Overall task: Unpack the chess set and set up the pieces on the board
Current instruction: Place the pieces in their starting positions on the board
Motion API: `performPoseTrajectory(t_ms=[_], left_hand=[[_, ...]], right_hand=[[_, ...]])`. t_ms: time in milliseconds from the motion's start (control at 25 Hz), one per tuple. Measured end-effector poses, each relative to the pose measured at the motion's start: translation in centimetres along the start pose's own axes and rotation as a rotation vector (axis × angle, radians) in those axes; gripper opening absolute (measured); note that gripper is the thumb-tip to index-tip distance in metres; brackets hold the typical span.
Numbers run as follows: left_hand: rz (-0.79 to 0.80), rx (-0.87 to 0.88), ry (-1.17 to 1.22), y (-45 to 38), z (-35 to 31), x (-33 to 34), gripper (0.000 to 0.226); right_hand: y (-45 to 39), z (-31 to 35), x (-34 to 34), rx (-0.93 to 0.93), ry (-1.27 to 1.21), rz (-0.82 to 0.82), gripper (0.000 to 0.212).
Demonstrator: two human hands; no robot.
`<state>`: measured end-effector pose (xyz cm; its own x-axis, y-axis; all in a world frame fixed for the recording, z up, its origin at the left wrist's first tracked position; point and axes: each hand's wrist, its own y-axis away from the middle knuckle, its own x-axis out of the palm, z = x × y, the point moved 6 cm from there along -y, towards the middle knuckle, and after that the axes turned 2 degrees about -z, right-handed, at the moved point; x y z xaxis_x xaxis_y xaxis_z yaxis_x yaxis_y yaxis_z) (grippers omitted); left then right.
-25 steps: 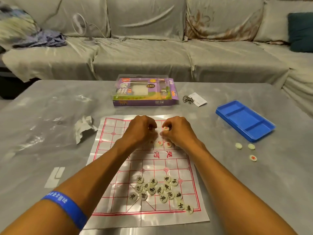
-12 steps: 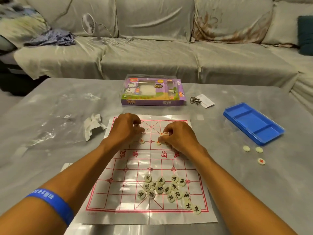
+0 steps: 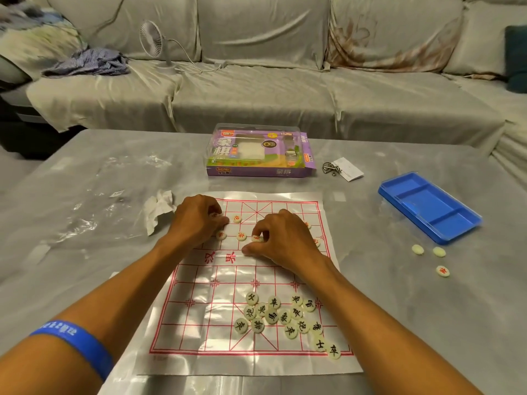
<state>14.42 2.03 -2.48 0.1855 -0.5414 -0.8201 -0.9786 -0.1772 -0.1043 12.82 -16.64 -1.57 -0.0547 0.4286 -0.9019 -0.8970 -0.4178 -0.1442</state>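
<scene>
A glossy plastic board sheet (image 3: 199,323) with red grid lines lies on the grey table. My left hand (image 3: 196,220) is at the board's far left, fingers curled round a red-marked piece (image 3: 214,215). My right hand (image 3: 282,238) is over the far middle, pinching another red-marked piece (image 3: 256,238). Loose red-marked pieces (image 3: 241,236) lie between the hands; others show at my right hand's far side (image 3: 307,224). A heap of several black-marked pieces (image 3: 281,316) sits at the board's near right.
The purple chess box (image 3: 261,155) stands beyond the board. A blue tray (image 3: 427,206) lies at the right, with three pieces (image 3: 439,251) near it. Crumpled paper (image 3: 158,209) and clear plastic wrap (image 3: 85,212) lie left. A metal ring puzzle with a card (image 3: 342,169) lies near the box.
Both hands have spread apart from the board's far middle; my left hand went left with a piece. Several red-marked pieces now lie exposed between them.
</scene>
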Motion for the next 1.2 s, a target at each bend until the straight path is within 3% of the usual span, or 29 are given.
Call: performPoseTrajectory(t_ms=[360,600,800,1040,1200], left_hand=[[0.001,-0.028,-0.011,0.3,0.2,0.1,0.029],[-0.128,0.103,-0.005,3.5,-2.8,-2.0,0.023],[0.293,0.243,-0.080,6.2,-5.3,1.4,0.037],[-0.041,0.137,-0.072,5.7,-3.7,0.2,0.034],[-0.044,0.261,-0.092,6.4,-7.0,1.6,0.027]], right_hand=[[1.0,2.4,1.3,-0.138,0.056,0.089,0.050],[1.5,-2.7,-3.9,0.084,-0.121,-0.006,0.027],[5.1,-9.4,-7.0,0.403,-0.075,-0.050,0.017],[7.5,-11.2,-8.5,0.421,-0.068,-0.002,0.012],[10.9,-16.8,-13.3,0.575,-0.124,-0.233,0.006]])
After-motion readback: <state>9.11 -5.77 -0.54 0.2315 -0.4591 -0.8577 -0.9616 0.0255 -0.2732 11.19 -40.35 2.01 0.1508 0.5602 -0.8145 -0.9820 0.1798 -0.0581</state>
